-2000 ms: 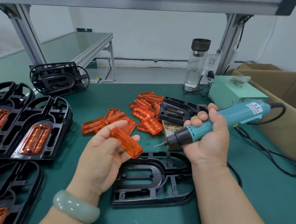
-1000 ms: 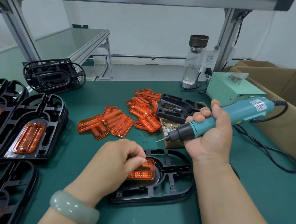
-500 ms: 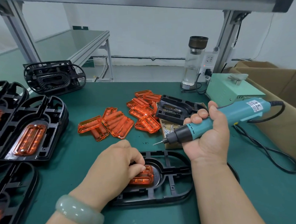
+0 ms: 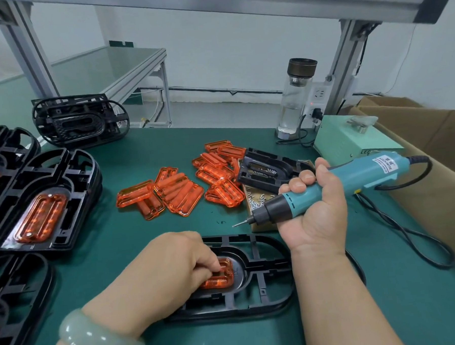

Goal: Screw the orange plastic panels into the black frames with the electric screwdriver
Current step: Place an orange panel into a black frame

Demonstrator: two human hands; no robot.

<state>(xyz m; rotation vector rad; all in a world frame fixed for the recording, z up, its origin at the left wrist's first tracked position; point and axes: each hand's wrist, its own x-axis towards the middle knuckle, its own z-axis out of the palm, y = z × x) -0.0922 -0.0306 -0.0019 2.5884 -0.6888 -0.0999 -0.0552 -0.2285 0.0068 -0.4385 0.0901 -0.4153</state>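
Left hand (image 4: 173,265), fingers curled, presses the orange panel (image 4: 221,277) into the recess of the black frame (image 4: 264,284) on the green mat (image 4: 119,244). Panel looks light, stiff and glossy, probably slippery; best held by its rim. Frame looks rigid with thin ribs. Right hand (image 4: 318,215) grips the electric screwdriver (image 4: 327,188) mid-barrel, bit clear of the frame. Its sticker is unreadable; the power box (image 4: 351,139) shows "LE".

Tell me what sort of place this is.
Probably a factory assembly bench: stacked black frames, a heap of loose orange panels, and a corded screwdriver in the right hand.
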